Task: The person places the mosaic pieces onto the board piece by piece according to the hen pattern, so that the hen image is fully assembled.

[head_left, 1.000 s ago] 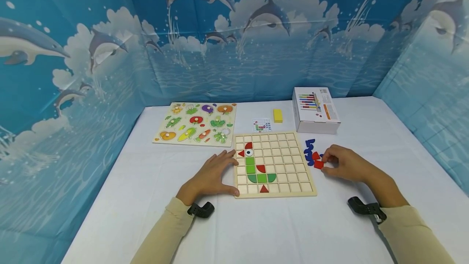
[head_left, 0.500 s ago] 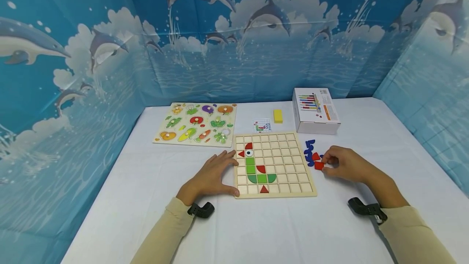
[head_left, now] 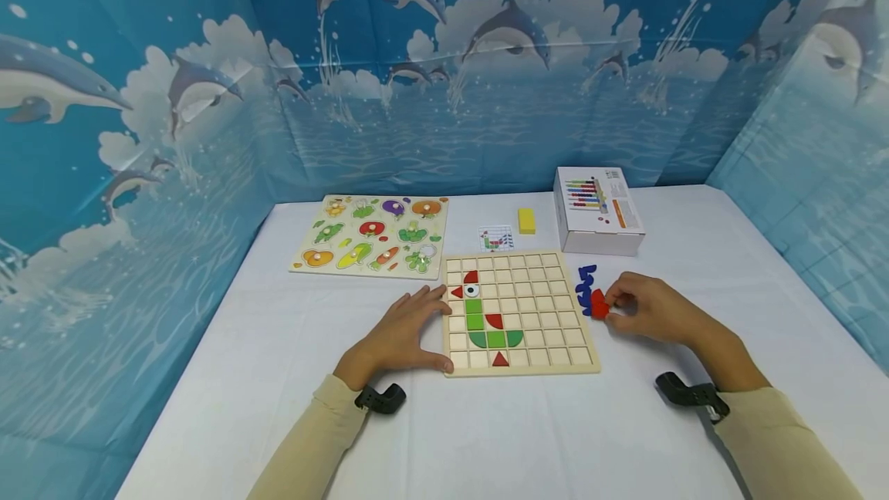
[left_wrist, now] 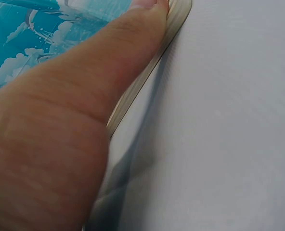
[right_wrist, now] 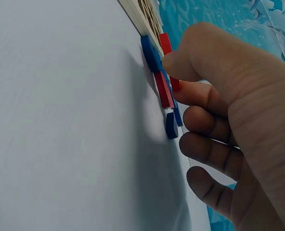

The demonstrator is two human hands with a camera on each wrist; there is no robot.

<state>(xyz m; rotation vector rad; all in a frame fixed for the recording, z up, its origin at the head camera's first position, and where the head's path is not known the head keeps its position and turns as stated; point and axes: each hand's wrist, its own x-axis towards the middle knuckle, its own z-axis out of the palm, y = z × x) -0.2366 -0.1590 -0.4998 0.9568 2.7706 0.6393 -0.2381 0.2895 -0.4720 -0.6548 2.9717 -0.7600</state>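
My left hand [head_left: 397, 336] lies along the left side of a wooden grid board [head_left: 531, 303], fingers spread. Its thumb [left_wrist: 128, 36] presses the board's edge near the front corner. Green, red and eye-printed pieces sit in the grid as a bird-like figure, with a red triangle [head_left: 500, 359] at the front. Right of the board, my right hand [head_left: 649, 309] pinches a red square block [right_wrist: 165, 42] between thumb and index finger, the other fingers loosely curled. The block is raised over another red block [right_wrist: 162, 90]. Several blue blocks [head_left: 584, 282] lie close by.
Behind the board lie a small pattern card [head_left: 496, 238] and a yellow block [head_left: 526, 221]. A vegetable puzzle board [head_left: 382, 214] is at the back left, a white printed box [head_left: 603, 241] at the back right. Dolphin-print curtains enclose the white table.
My right hand has shifted slightly left with the red square block, which now overlaps the other red block in the head view. The left hand and the board stay in place.
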